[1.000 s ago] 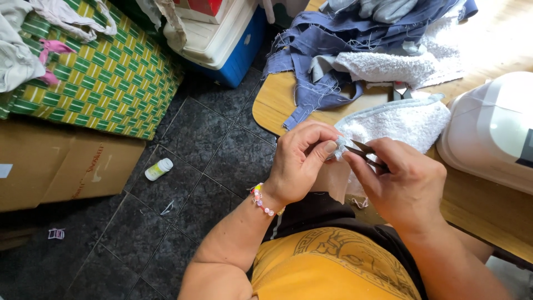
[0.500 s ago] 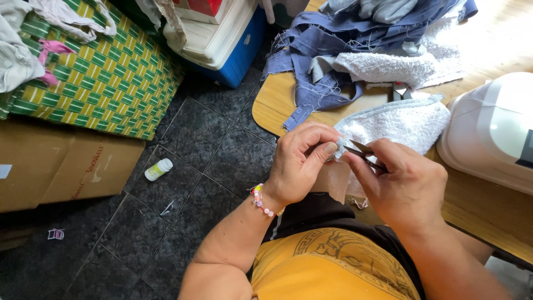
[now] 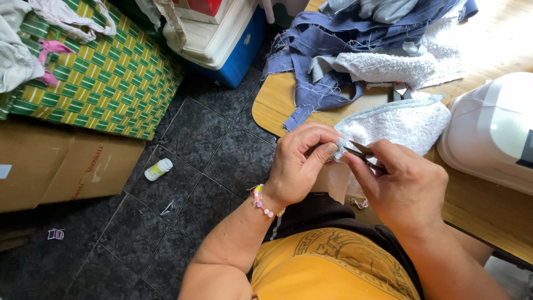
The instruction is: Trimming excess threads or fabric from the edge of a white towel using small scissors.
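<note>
Two hands meet over a white towel (image 3: 402,125) at the table (image 3: 275,103) edge. Left hand (image 3: 302,164) pinches the towel's corner between thumb and fingers. Right hand (image 3: 402,186) grips small snips (image 3: 363,154), blades at that corner. Blue fabric (image 3: 316,50) lies behind; a white machine (image 3: 491,133) sits to the right.

White terry towel (image 3: 400,125), fluffy, draped over table edge w/ one corner pinched up. Small dark snips (image 3: 366,155), tips at that corner.
</note>
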